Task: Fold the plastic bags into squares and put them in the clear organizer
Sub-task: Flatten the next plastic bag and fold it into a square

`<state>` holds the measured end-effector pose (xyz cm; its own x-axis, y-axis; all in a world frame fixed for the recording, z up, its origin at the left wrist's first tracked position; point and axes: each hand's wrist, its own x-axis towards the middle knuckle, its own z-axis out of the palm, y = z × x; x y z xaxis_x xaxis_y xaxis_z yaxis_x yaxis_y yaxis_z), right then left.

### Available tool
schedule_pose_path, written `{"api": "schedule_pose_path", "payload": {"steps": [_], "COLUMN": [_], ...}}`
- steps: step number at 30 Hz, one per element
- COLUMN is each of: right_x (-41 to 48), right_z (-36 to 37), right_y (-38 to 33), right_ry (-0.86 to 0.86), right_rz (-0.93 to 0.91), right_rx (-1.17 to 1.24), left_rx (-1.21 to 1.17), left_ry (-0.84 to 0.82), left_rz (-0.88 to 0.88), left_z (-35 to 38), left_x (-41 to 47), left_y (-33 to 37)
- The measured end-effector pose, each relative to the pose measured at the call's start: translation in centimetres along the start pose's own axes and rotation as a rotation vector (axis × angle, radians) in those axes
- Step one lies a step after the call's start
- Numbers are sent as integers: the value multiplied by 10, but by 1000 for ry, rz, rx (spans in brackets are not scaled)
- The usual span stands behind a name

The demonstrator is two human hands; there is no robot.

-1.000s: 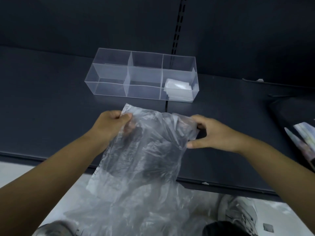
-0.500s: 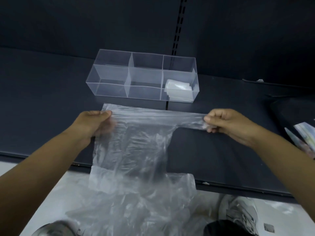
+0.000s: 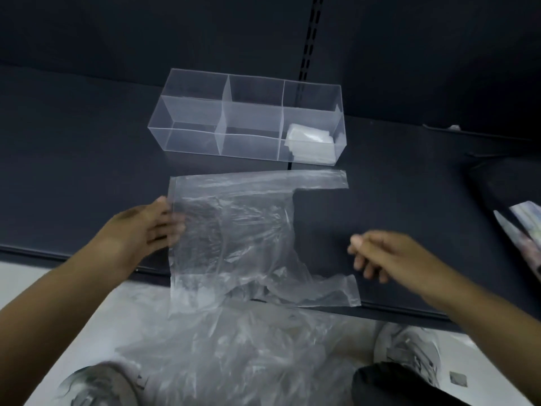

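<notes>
The head view looks down on a dark shelf (image 3: 73, 159) that fills the middle of the frame. The clear organizer (image 3: 187, 142) stands at upper centre, near the dark back panel. It has three compartments in a row. A small stack of folded bags (image 3: 310, 145) lies in the rightmost one, and nothing can be made out in the other two.

Just below the organizer, and apart from it, the plastic bag (image 3: 234, 230) is spread nearly flat on the shelf at frame centre. It is wrinkled and see-through. One handle strip reaches right along its upper edge and another points right at its lower edge. Its lower left corner hangs past the shelf's front lip.

The left hand (image 3: 146, 227) comes in from the lower left and meets the bag's left edge. Its fingers are fairly straight and look hazy, as if veiled by the film, and the thumb is at the edge. Motion blur makes it impossible to tell whether the hand pinches the plastic or only rests on it. The right hand (image 3: 380, 253), at right of centre, is clear of the bag and holds nothing, its fingers loosely curled and blurred.

At bottom centre, a heap of loose bags (image 3: 248, 353) lies on the pale floor between two grey shoes (image 3: 409, 353). Some printed packets (image 3: 524, 230) show at the right edge.
</notes>
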<state>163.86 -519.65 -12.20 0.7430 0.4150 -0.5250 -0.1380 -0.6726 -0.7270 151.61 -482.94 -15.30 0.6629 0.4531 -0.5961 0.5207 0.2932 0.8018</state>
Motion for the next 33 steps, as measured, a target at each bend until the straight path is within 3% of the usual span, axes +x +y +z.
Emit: {"api": "schedule_pose_path", "payload": {"steps": [3, 8, 12, 15, 19, 25, 27, 29, 31, 33], "right_x": [-25, -33, -25, -21, -15, -11, -10, -9, -9, -7], "right_z": [17, 39, 40, 38, 20, -7, -12, -13, -2, 26], "right_y": [10, 12, 13, 19, 31, 47, 45, 38, 24, -1], "right_ry": [-67, -17, 58, 70, 211, 369, 425, 503, 643, 671], "right_rz": [136, 86, 22, 2, -9, 54, 96, 104, -58, -326], "right_rx": [135, 244, 246, 228, 145, -30, -190, -398, -537, -589], "left_rx": [-1, 155, 316, 276, 140, 341, 516, 742, 878, 973], "left_ry": [46, 147, 92, 22, 117, 77, 67, 212, 343, 267], "left_rz": [-42, -89, -166, -240, -142, -21, 47, 217, 505, 806], "left_z": [-16, -12, 5, 12, 11, 24, 29, 26, 24, 31], "left_x": [-30, -71, -84, -85, -81, -87, -87, -88, -90, -87], "left_y": [-28, -57, -64, -67, -67, -73, -72, -69, -62, -59]}}
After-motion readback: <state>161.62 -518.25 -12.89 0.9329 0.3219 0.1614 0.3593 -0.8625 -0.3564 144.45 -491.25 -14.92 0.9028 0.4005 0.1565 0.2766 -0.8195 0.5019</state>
